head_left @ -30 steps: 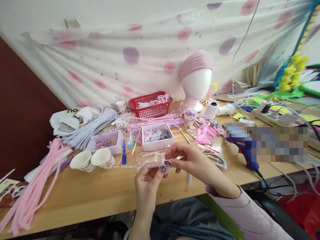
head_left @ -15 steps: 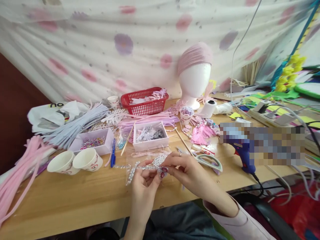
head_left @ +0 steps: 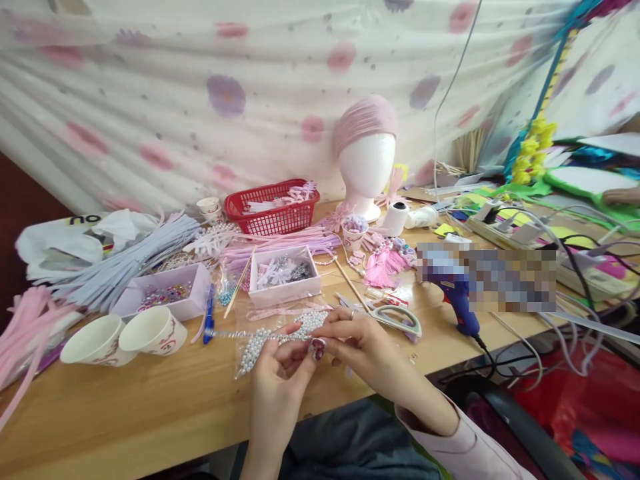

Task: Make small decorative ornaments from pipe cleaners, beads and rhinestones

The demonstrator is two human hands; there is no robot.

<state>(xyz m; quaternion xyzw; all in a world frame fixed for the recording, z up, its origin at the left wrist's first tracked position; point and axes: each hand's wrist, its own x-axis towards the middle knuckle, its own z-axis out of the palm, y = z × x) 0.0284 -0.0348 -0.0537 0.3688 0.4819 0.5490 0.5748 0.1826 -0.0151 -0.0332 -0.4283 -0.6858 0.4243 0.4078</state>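
Observation:
A thin silver tinsel pipe cleaner (head_left: 231, 334) runs leftward out of my two hands, its free end over a blue pen (head_left: 208, 320). My left hand (head_left: 278, 373) pinches it between thumb and fingers. From the right, my right hand (head_left: 356, 339) grips the same strand close by, fingertips meeting the left ones; the exact point of contact is partly hidden. Below and behind the fingers lies a clear bag of white pearl beads (head_left: 254, 349). Scissors (head_left: 395, 321) with pale handles rest just beyond my right hand.
Two paper cups (head_left: 154, 331) stand left, near a box of gems (head_left: 193, 288). Behind are another white box (head_left: 285, 293), a red basket (head_left: 273, 219) and a foam head (head_left: 367, 167). A blue glue gun (head_left: 453, 287) lies right. At far right shows another person's hand (head_left: 621, 195).
The view has turned to the right, so the table's things sit further left. Both hands stay together on the pipe cleaner, and more of the pearl bag shows beside my left hand.

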